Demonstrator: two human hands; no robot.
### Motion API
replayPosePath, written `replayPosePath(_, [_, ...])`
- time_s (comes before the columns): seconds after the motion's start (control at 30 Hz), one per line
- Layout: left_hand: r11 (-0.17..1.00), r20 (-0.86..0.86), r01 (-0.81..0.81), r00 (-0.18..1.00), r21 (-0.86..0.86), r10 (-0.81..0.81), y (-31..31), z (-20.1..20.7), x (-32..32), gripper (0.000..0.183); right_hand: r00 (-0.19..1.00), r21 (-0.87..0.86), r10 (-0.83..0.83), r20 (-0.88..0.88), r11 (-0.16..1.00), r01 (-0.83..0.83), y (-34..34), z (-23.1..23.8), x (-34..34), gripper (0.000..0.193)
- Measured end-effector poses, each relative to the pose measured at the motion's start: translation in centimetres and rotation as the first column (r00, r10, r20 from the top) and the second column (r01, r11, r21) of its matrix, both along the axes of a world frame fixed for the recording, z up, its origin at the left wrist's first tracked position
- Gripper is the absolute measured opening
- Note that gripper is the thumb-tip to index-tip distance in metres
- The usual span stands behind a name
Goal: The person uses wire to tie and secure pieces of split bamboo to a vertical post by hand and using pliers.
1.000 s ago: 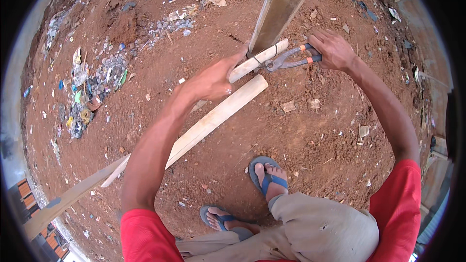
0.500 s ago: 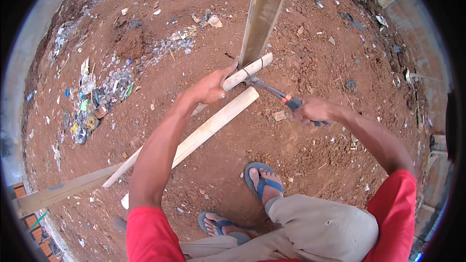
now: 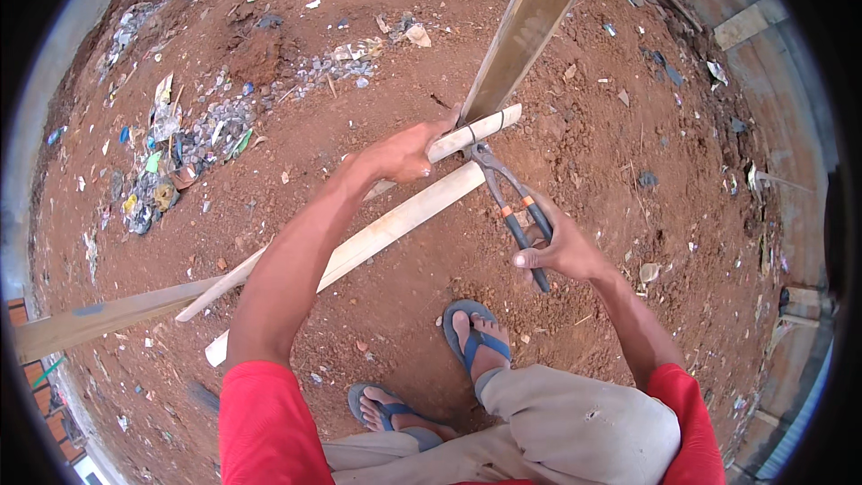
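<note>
A tall wooden post (image 3: 530, 27) rises at the upper middle, with a short pale wooden batten (image 3: 485, 130) set across its lower part. Dark wire (image 3: 500, 119) loops round the batten. My left hand (image 3: 406, 153) grips the batten's left end, with fingers reaching behind toward the post. In my right hand (image 3: 566, 247) are pincers (image 3: 514, 202) with black and orange handles, held by those handles. Their jaws meet the underside of the batten, close to the wire; whether they bite on it I cannot make out. Below runs a longer pale plank (image 3: 395, 229), slanting down to the left.
Another long board (image 3: 117, 319) lies at lower left, with a thin strip (image 3: 220, 286) across it. Rubble and litter (image 3: 193, 139) cover the reddish soil on the left. Walls curve along both sides. My sandalled feet (image 3: 480, 337) stand just below the work.
My right hand has swung the pincers from nearly sideways to pointing steeply down, and their handles now show apart. The left hand keeps its hold. The whole view has shifted slightly.
</note>
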State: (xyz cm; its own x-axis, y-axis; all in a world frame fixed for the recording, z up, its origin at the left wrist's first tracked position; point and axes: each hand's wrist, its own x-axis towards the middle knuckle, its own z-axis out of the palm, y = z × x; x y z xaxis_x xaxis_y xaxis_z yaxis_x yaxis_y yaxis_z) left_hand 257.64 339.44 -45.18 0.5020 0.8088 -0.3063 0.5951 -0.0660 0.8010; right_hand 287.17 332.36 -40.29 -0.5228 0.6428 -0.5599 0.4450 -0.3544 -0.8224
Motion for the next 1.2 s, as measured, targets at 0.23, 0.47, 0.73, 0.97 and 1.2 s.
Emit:
replayPosePath(0.23, [0.996, -0.053, -0.031, 0.998, -0.081, 0.027, 0.2, 0.7, 0.2, 0.094, 0.815, -0.808, -0.435, -0.383, 0.585, -0.068, 2.2, -2.7, 2.8, 0.057])
replayPosePath(0.47, [1.000, 0.023, 0.009, 1.000, 0.027, -0.009, 0.4, -1.6, -0.2, 0.096, 0.897, -0.497, -0.264, -0.354, 0.866, 0.059, 0.6, -2.9, 2.4, 0.066])
replayPosePath(0.73, [0.999, -0.061, 0.008, 0.998, -0.050, -0.012, 0.0, 0.1, -0.4, 0.094, 0.709, 0.420, 0.019, 0.705, 0.794, -0.439, 0.8, -1.6, 0.3, 0.036])
replayPosePath(0.97, [0.997, 0.063, -0.006, 0.998, 0.082, 0.001, 0.2, -0.6, -0.1, 0.094, 0.885, -0.841, -0.360, -0.295, 0.537, -0.062, 2.2, -4.0, 3.3, 0.031])
replayPosePath(1.2, [0.994, -0.064, -0.057, 0.997, -0.096, 0.051, 0.0, -0.8, -0.3, 0.094, 0.927, -0.204, 0.278, 0.251, 0.952, -0.230, 5.2, 1.8, 1.4, 0.070])
